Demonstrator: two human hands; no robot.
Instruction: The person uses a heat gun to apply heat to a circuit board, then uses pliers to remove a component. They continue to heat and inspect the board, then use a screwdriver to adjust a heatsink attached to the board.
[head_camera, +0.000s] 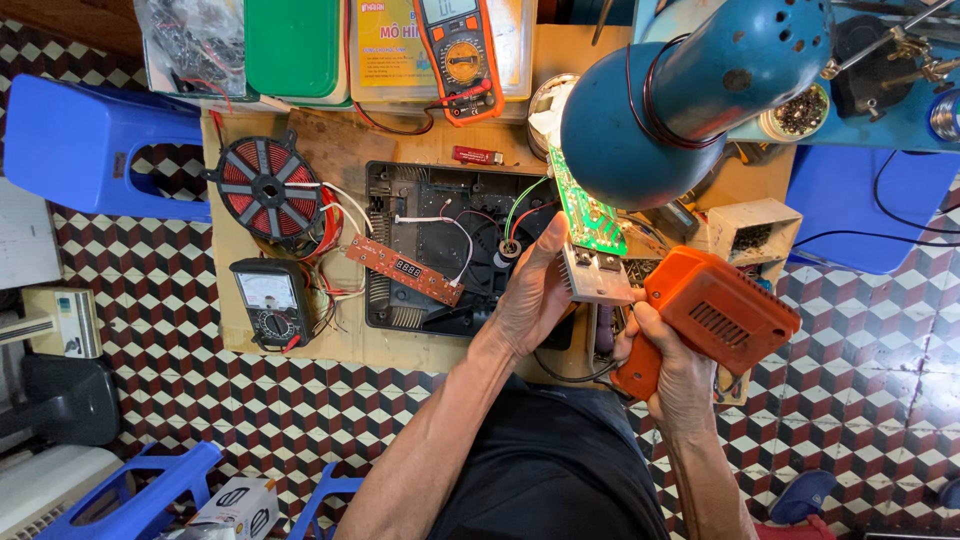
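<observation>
The left hand (535, 295) grips a green circuit board (588, 212) by its lower end, fingers wrapped behind a ribbed metal heatsink (596, 273) fixed to it; the board stands tilted, its top edge tucked under the round blue lamp shade (690, 85). The right hand (672, 372) is clenched on the handle of an orange plastic soldering gun (712, 318) — boxy, with a slotted vent on its side — whose front end sits just beside the heatsink.

Below the board lies a black plastic casing (440, 240), rectangular and open, ribbed inside. A narrow red display board (405, 269) rests across its left edge, tied in by thin white wires. To the left on the cardboard sheet (330, 140): a flat copper coil (265, 187) on a black spoked frame, and a black analog meter (272, 303). An orange multimeter (460, 55) lies at the far edge.

Room is tight — the lamp crowds the board from above, a small parts box (745, 232) sits right of the gun. 2 blue stools (90, 140) flank the work on the checkered tile floor (180, 390).
</observation>
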